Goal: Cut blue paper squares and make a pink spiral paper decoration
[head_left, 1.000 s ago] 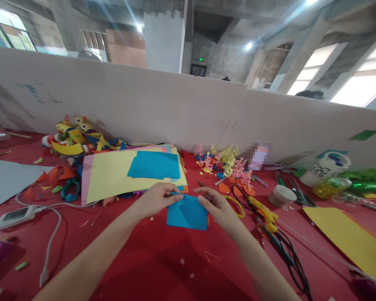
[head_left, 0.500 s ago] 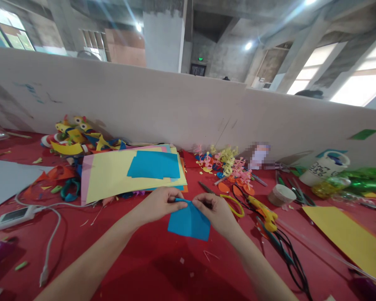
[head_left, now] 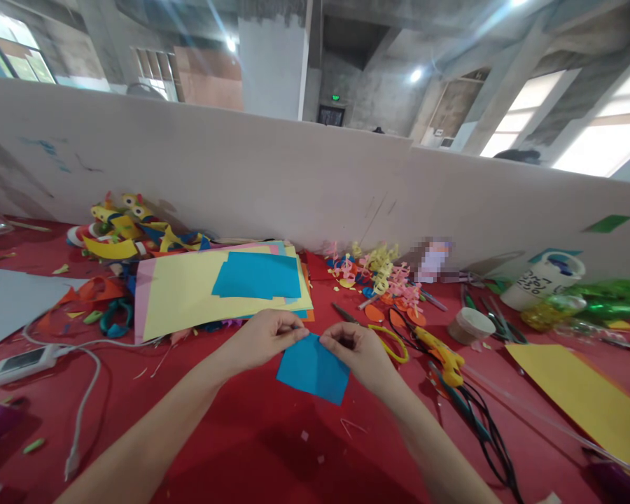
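A small piece of blue paper (head_left: 313, 371) hangs between my two hands, above the red table (head_left: 231, 448). My left hand (head_left: 270, 337) pinches its upper left edge between thumb and fingers. At the upper right edge my right hand (head_left: 354, 344) pinches it too, with the fingers curled in. Behind my hands, a larger blue sheet (head_left: 260, 275) lies on a stack of coloured sheets topped with yellow paper (head_left: 183, 290). Scissors with yellow handles (head_left: 396, 345) rest just past my right hand, partly hidden by it.
A yellow glue gun (head_left: 444, 353) with a black cord lies on the right, near a small tub (head_left: 471, 325) and yellow sheets (head_left: 577, 399). Pink and yellow paper curls (head_left: 386, 273) sit at the back. A white cable (head_left: 92, 392) runs across the left. A white partition (head_left: 294, 182) stands behind.
The blue piece has tilted slightly, its lower right corner dipping and its lower edge shifting left. Both hands keep their pinch and have barely moved.
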Demonstrator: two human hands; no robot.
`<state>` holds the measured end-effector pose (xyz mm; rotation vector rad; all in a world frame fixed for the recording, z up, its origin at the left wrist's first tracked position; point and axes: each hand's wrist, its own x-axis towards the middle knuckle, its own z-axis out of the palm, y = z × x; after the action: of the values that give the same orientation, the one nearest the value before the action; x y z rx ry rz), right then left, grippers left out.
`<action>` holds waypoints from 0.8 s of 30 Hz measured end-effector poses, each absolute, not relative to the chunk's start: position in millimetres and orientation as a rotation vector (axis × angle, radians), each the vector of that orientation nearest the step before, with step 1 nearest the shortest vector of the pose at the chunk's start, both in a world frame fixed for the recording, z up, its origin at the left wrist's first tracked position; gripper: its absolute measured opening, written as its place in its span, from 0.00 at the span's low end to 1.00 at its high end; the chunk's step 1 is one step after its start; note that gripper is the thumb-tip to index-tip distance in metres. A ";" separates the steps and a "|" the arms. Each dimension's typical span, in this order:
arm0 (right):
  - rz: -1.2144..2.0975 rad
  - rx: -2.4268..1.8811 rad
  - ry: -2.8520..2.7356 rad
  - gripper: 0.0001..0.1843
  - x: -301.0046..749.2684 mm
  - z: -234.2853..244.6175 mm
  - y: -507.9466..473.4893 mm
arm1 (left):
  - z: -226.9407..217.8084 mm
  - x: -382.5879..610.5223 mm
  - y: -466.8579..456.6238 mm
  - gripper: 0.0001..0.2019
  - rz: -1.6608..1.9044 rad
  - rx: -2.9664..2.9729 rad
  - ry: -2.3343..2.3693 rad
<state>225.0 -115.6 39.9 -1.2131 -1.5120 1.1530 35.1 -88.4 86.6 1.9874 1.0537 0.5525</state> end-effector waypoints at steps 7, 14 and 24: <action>1.292 -1.186 -1.424 0.17 237.0 39.9 -108.5 | 92.6 19.5 -79.2 0.16 0.591 2.094 1.050; 1.252 -1.257 -1.481 0.18 246.2 44.6 -106.8 | 83.6 19.4 -71.0 0.17 0.649 2.031 1.050; 1.042 -1.221 -1.738 0.11 230.9 45.1 -116.6 | 76.6 32.5 -81.4 0.16 0.558 2.033 1.007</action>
<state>230.9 -116.6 45.1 -1.2206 -1.7383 1.0415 32.5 -81.4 76.6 2.0326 1.0067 0.5580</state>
